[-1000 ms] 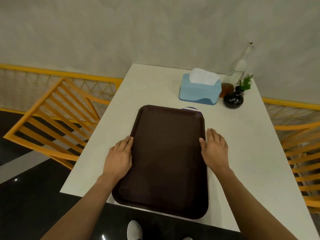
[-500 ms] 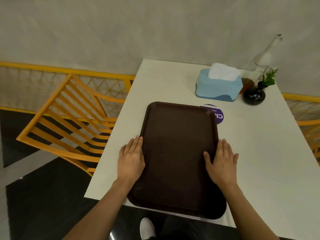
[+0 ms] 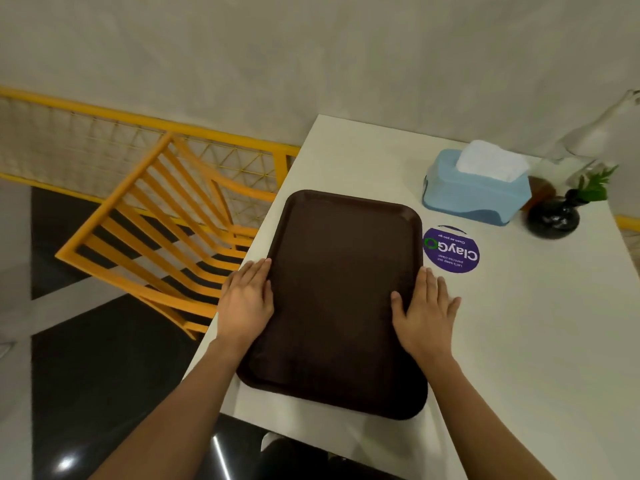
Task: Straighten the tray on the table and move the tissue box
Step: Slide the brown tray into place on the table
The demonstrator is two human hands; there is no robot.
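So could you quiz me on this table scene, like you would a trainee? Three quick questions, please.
1. True or false: both hands grip the tissue box.
2. Which thing lies between the tray and the vase? A) a cup B) a purple sticker C) a spoon
3. Fill in: the left hand and the right hand lie flat at the tray's two long ____.

Key: 1 false, the box stands untouched at the far side of the table; 2 B; 3 sides.
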